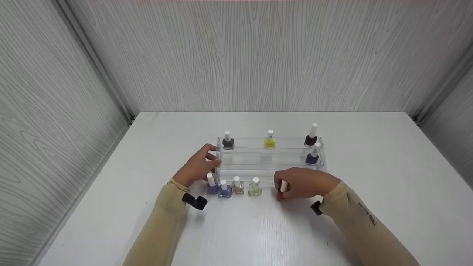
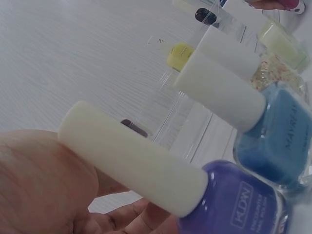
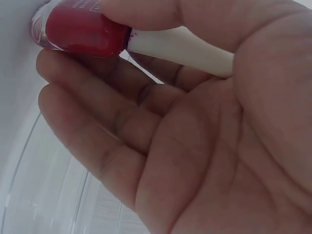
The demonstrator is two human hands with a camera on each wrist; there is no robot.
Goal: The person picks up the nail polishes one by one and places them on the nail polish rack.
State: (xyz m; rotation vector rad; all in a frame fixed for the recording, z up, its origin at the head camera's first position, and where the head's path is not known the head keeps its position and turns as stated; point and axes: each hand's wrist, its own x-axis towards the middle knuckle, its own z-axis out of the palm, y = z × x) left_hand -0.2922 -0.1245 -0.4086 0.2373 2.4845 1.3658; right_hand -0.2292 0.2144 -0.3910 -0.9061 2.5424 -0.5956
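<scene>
A clear tiered rack (image 1: pixel 255 159) stands on the white table. At its left end my left hand (image 1: pixel 195 167) grips the side, the thumb over the edge and the fingers outside. My right hand (image 1: pixel 305 181) pinches a red nail polish bottle (image 3: pixel 80 29) with a white cap, low in front of the rack's right part; whether it touches the table I cannot tell. Along the rack's front stand a purple nail polish (image 2: pixel 234 200), a blue one (image 2: pixel 278 136), a glittery one (image 1: pixel 238 187) and a pale yellow-green one (image 1: pixel 255 189).
The rack's top tier carries a dark grey-brown bottle (image 1: pixel 228 143) at left, a yellow one (image 1: pixel 269 142) mid-way and a very dark one (image 1: pixel 311 140) at right. A dark blue bottle (image 1: pixel 312 159) sits one tier lower. Wood-patterned panels (image 1: pixel 236 55) enclose the table.
</scene>
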